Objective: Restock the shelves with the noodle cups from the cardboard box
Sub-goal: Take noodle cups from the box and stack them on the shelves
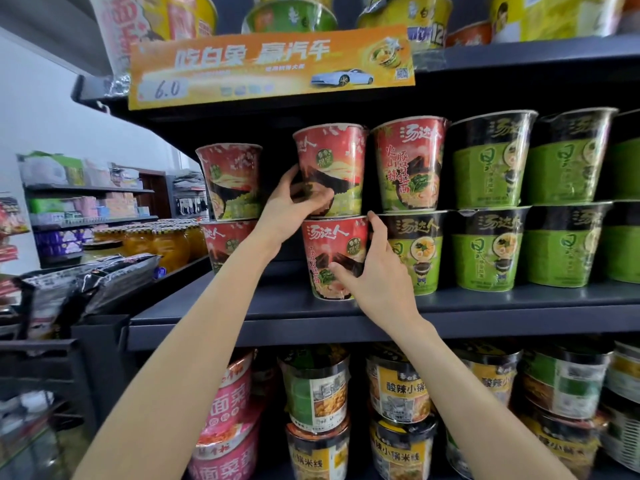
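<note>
White wall (52,109), dark shelving (311,320)

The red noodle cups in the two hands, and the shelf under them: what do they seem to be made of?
The upper red cup, held by the left hand, and the lower red cup, held by the right hand, look like paper or foam cups in glossy clear film: it shines and wrinkles at the rims. The shelf looks like dark painted metal, matte, with a thin folded front edge.

Shop, stocked shelves (346,320), price sign (270,67)
</note>
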Motion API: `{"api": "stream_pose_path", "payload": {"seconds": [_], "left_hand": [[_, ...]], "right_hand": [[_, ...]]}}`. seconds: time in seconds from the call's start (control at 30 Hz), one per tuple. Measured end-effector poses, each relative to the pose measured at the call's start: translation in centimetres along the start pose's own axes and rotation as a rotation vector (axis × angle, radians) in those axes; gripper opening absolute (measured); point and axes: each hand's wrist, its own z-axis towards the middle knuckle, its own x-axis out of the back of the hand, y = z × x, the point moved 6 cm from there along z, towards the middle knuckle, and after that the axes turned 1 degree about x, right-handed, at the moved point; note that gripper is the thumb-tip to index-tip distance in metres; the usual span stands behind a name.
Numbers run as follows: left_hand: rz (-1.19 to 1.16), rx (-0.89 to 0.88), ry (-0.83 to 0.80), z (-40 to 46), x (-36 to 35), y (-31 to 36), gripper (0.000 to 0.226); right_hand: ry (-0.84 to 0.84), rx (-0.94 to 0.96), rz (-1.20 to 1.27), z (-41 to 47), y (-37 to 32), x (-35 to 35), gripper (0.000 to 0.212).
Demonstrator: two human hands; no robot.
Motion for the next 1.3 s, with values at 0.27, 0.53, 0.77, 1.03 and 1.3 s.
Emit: {"api": "stream_pose_path", "payload": {"seconds": [0.27,0.53,0.77,1.03,1.3], "left_hand": [[-0.054,0.033,0.062,0.0,-0.5,0.5,0.107],[-0.105,0.022,-0.018,-0.5,0.0,-0.3,0.089],[0.104,-0.129,0.292,-1.9,-1.0,0.9,0.094],[-0.043,0.018,0.126,-1.3,-0.6,-0.4,0.076],[-0.042,0.003,0.118,-1.2,-0.8,-0.7,0.072]], "right_hand": [[0.004,0.012,-0.024,0.0,0.2,-0.1,0.094],[0.017,0.036,-0.046,0.1,0.1,-0.1,0.093],[0.032,0.026,-0.047,0.2,0.2,-0.2,0.093],[-0.004,-0.017,-0.027,0.2,0.5,-0.9,0.105],[0.02,-0.019,-0.012,0.1,0.6,-0.8,0.102]]}}
